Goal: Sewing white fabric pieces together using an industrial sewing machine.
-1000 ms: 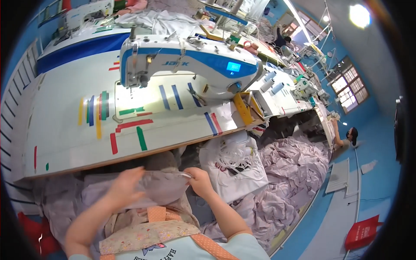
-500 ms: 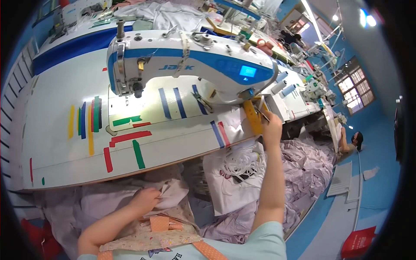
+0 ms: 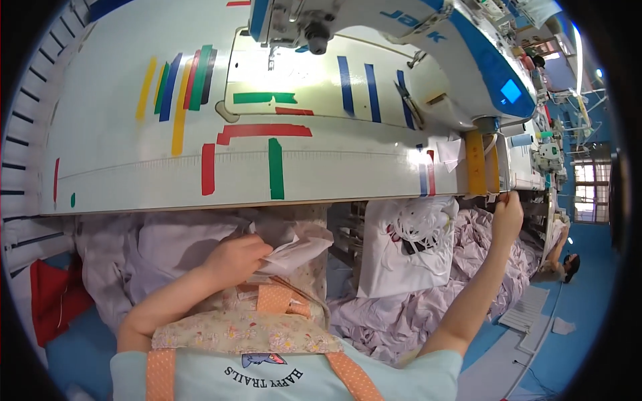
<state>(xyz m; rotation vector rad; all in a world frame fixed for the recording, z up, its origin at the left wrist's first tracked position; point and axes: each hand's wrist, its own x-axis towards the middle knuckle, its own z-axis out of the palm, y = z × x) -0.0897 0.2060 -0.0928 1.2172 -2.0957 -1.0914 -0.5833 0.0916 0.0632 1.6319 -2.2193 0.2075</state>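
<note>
My left hand [image 3: 239, 259] is closed on the edge of a pale lilac cloth [image 3: 301, 247], which lies over my lap below the table edge. My right arm stretches out to the right. My right hand [image 3: 509, 212] has its fingers bent together at the table's front right corner, just beside a yellow box-like holder [image 3: 475, 164]. What those fingers grip, if anything, is too small to make out. A white and blue sewing machine [image 3: 461, 60] stands over the table, its lamp lighting the needle plate.
Colored tape strips [image 3: 264, 131] mark the white table [image 3: 348, 170]. Thread snips [image 3: 409, 105] lie under the machine arm. A white bag [image 3: 381, 267] with a coil of white cord [image 3: 421, 227] hangs below the edge, beside heaped lilac cloth [image 3: 394, 327]. Another person [image 3: 560, 264] sits at far right.
The view has turned, so the machine stands higher and further right. My right hand has come down from the top of the yellow holder to the table corner. My left hand keeps the cloth.
</note>
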